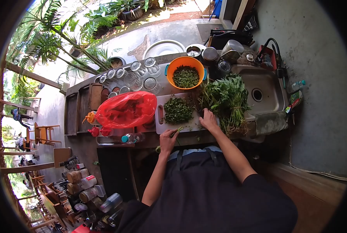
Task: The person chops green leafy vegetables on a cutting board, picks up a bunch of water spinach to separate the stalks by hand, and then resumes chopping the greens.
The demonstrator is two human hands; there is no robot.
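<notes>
My left hand is closed around a small bunch of green stems at the front edge of the white cutting board. On the board's right side my right hand grips a knife, its dark blade pointing away from me and partly lost against the greens. Between and beyond my hands lies a heap of chopped greens. Just right of the board rests a large pile of uncut leafy greens, roots toward me. An orange basin behind the board holds more chopped greens.
A red plastic bag sits left of the board, with a teal-capped bottle in front. Several upturned glasses stand behind it. To the right is a metal sink with a cloth over its front edge. Pots line the back.
</notes>
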